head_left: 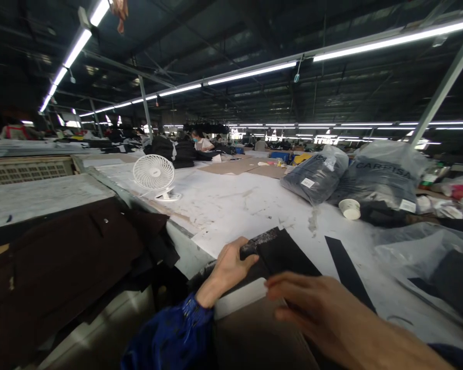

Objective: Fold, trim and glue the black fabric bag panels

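Observation:
My left hand (228, 268), in a blue sleeve, is closed on the near edge of a stack of black fabric pieces (283, 252) lying on the white table (235, 205). My right hand (312, 303) hovers flat just in front of that stack, fingers stretched out and together, blurred, holding nothing I can see. A long black fabric strip (347, 270) lies to the right of the stack.
Dark brown garments (69, 262) are piled at the left. A small white fan (154, 174) stands on the table. Bagged dark clothes (318, 174) and a paper cup (349, 208) sit at the far right, clear plastic bags (428, 257) nearer. Other workers are far behind.

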Available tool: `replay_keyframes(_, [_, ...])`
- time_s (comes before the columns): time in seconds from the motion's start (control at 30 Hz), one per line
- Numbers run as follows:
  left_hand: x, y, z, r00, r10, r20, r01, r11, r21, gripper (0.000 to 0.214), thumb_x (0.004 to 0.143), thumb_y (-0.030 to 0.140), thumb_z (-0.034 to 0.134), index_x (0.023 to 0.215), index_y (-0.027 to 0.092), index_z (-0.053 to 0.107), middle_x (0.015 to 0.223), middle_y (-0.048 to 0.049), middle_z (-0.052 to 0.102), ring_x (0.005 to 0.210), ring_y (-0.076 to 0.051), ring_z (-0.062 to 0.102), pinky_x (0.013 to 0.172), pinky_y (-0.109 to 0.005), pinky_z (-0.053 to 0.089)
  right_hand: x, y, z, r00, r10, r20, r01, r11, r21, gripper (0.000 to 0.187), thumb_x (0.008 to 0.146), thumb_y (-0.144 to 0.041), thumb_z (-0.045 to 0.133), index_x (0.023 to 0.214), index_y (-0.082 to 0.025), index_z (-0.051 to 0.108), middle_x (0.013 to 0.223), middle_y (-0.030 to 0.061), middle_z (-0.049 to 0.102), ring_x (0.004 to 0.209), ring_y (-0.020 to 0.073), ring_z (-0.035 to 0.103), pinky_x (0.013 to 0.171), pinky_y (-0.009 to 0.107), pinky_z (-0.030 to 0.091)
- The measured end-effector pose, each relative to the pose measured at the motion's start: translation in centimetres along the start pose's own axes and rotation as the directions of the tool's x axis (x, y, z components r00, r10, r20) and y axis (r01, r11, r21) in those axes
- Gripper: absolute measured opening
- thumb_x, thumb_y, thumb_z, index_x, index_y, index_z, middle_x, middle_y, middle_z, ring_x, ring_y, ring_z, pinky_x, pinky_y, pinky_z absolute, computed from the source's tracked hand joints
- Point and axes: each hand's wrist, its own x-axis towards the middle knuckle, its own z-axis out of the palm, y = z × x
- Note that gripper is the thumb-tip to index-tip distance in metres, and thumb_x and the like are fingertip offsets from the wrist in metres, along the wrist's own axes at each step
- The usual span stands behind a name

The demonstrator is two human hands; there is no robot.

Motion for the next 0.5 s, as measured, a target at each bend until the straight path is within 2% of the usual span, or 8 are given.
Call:
replay_keyframes(0.07, [-2.1, 0.4, 0.1, 0.998, 0.066, -0.021, -0.068, 0.982, -0.175, 0.016, 0.080, 0.031, 0.058, 0.087, 0.017, 0.059, 0.073, 0.0004, 0.059, 0.069, -0.014, 0.054, 0.062, -0.024, 0.041, 1.3, 0.4, -1.5, 0.991, 0.104, -0.079, -0.101, 0.994, 0.042, 0.036, 0.087, -0.016, 0.052, 0.122, -0.022, 0.058, 0.130, 0.0068, 0.059, 0.094, 0.0156, 0.067, 0.077, 0.026, 0.055])
replay_keyframes(0.13, [-3.7, 1.0, 0.1, 0.994, 0.103, -0.043, -0.111, 0.964, -0.243, 0.010, 0.079, 0.027, 0.057, 0.081, 0.017, 0.057, 0.071, 0.0014, 0.056, 0.067, -0.013, 0.051, 0.061, -0.023, 0.039, 2.4, 0.7, -2.2, 0.986, 0.159, -0.047, -0.157, 0.987, 0.037, 0.049, 0.083, -0.012, 0.054, 0.132, -0.017, 0.050, 0.136, 0.0123, 0.054, 0.103, 0.0200, 0.065, 0.082, 0.032, 0.054])
replay_keyframes(0.23, [-5.0, 1.8, -0.2, 0.988, 0.132, -0.074, -0.148, 0.951, -0.270, 0.007, 0.078, 0.022, 0.056, 0.076, 0.017, 0.052, 0.069, 0.0013, 0.052, 0.069, -0.013, 0.049, 0.062, -0.024, 0.037, 3.7, 0.8, -2.3, 0.979, 0.196, 0.050, -0.196, 0.981, -0.007, 0.054, 0.079, -0.012, 0.060, 0.132, -0.016, 0.050, 0.122, 0.0130, 0.064, 0.102, 0.0250, 0.064, 0.083, 0.038, 0.052])
replay_keyframes(0.3, [-5.4, 2.2, -0.4, 0.987, 0.141, -0.077, -0.157, 0.950, -0.270, 0.006, 0.077, 0.020, 0.054, 0.074, 0.018, 0.050, 0.069, 0.0015, 0.051, 0.069, -0.013, 0.047, 0.062, -0.024, 0.036, 4.2, 0.7, -2.4, 0.977, 0.206, 0.064, -0.205, 0.979, -0.022, 0.052, 0.079, -0.015, 0.061, 0.131, -0.017, 0.051, 0.117, 0.0123, 0.066, 0.101, 0.0267, 0.064, 0.084, 0.040, 0.051])
replay_keyframes(0.5, [-6.2, 2.1, -0.9, 0.988, 0.129, -0.083, -0.146, 0.955, -0.257, 0.007, 0.075, 0.015, 0.052, 0.072, 0.018, 0.046, 0.068, 0.0016, 0.049, 0.067, -0.013, 0.044, 0.060, -0.023, 0.034, 5.0, 0.5, -3.3, 0.977, 0.171, 0.126, -0.179, 0.982, 0.063, 0.040, 0.079, -0.014, 0.060, 0.120, -0.017, 0.058, 0.107, 0.0076, 0.069, 0.092, 0.0206, 0.064, 0.078, 0.031, 0.047])
